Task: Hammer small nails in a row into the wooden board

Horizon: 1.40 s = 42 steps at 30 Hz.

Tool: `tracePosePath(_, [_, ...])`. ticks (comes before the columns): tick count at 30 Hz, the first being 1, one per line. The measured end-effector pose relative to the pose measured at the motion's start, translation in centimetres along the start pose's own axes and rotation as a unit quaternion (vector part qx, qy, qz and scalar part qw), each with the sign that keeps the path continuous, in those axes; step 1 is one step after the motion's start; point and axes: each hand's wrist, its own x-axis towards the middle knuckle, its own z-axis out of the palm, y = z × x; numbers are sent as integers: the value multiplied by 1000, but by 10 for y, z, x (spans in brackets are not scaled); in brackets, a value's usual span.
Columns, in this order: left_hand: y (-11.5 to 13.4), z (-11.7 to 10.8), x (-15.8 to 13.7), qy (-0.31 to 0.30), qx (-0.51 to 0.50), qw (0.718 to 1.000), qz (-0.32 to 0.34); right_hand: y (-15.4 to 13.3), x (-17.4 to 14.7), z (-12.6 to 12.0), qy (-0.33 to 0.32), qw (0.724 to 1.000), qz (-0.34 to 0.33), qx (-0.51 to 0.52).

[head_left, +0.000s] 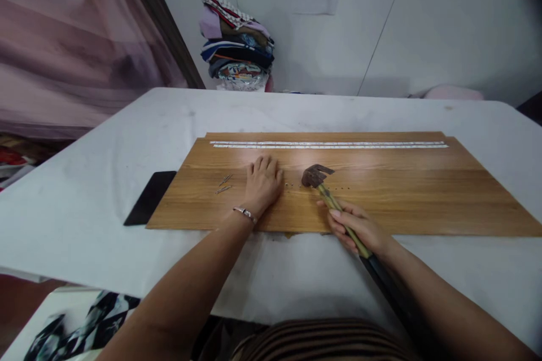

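Observation:
My right hand [353, 228] is wrapped round the handle of a claw hammer [317, 176], whose rusty head is over the middle of a wooden board [423, 197]. My left hand [265, 180] lies flat on the board, palm down with fingers stretched out. A row of small nail heads or holes [337, 188] runs along the board on both sides of the hammer head. Left of my left hand lie several loose nails [223, 186]. Whether the hammer head touches the board I cannot tell.
Two white measuring strips [330, 145] run along the board's far side. A black flat piece [151, 198] sticks out at its left edge. Beneath is a white table [105, 169]. Folded clothes [239, 45] are stacked behind it, and a pink curtain [80, 39] hangs at left.

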Motion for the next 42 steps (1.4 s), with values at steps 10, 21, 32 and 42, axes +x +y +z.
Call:
tracePosePath(10, [-1, 1, 1, 3, -3, 1000, 3, 0, 1, 0, 11, 1000, -1, 4])
tracePosePath(21, [0, 1, 1, 5, 7, 1000, 7, 2, 2, -1, 21, 1000, -9, 12])
tracePosePath(32, [-1, 2, 1, 4, 1, 1000, 5, 3, 2, -2, 12, 1000, -14, 4])
tracePosePath(42, [-1, 1, 1, 6, 7, 1000, 9, 0, 1, 0, 9, 1000, -11, 3])
